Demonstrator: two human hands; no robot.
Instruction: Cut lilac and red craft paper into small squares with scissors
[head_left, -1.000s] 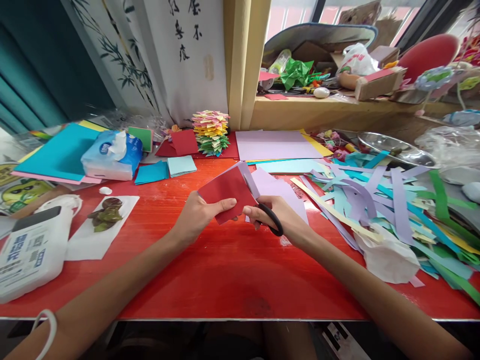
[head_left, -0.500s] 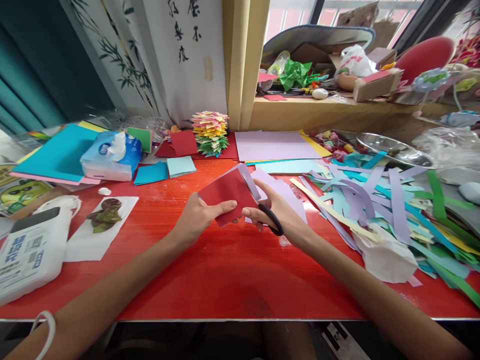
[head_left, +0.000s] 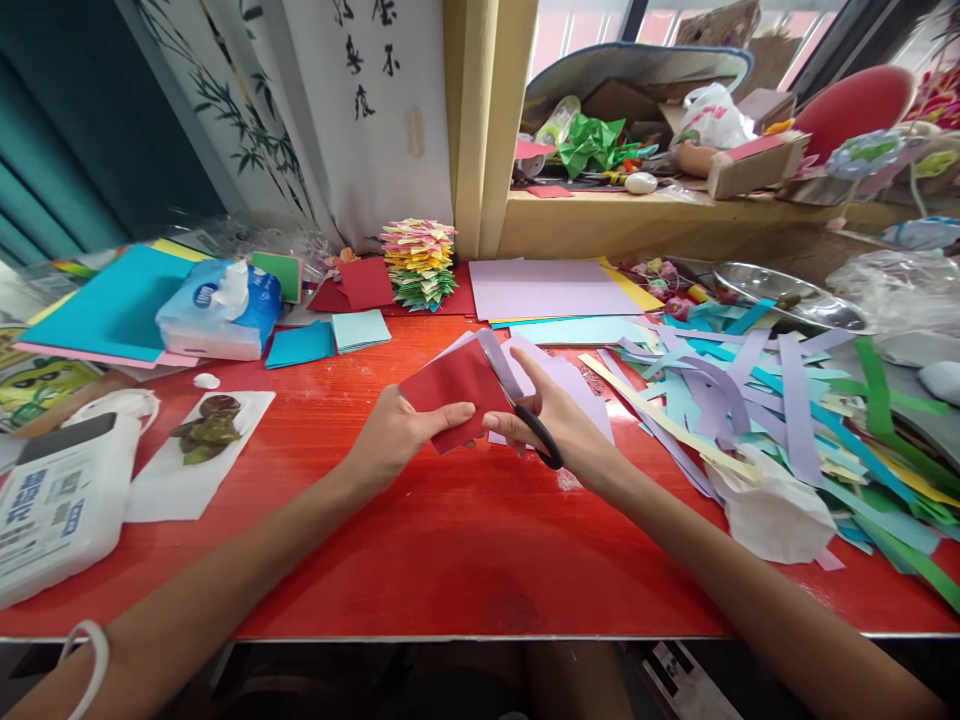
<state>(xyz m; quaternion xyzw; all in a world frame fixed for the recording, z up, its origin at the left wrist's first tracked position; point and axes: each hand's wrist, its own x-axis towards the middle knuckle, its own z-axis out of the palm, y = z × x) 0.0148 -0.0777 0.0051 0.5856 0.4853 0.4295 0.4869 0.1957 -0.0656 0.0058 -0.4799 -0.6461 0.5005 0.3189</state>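
My left hand (head_left: 405,430) pinches a red piece of paper (head_left: 456,388) by its left side, thumb on top. A sheet of purple paper (head_left: 501,362) lies behind the red piece, and a strip of it curls up along the right edge. In my right hand (head_left: 551,410) is a pair of scissors (head_left: 541,440) with black handles, its fingers through the loops. The blades are hidden at the right edge of the papers. More purple paper (head_left: 574,385) lies on the red table (head_left: 420,560) beyond my right hand.
Cut paper strips (head_left: 795,400) and a crumpled tissue (head_left: 780,510) cover the right side. A metal bowl (head_left: 817,310) stands behind them. At left are a tissue pack (head_left: 217,320), blue paper squares (head_left: 301,345) and a white box (head_left: 67,510). A folded-paper stack (head_left: 420,265) stands at the back.
Both hands, the papers and the scissors stay nearly in the same place. The whole view has shifted very slightly.
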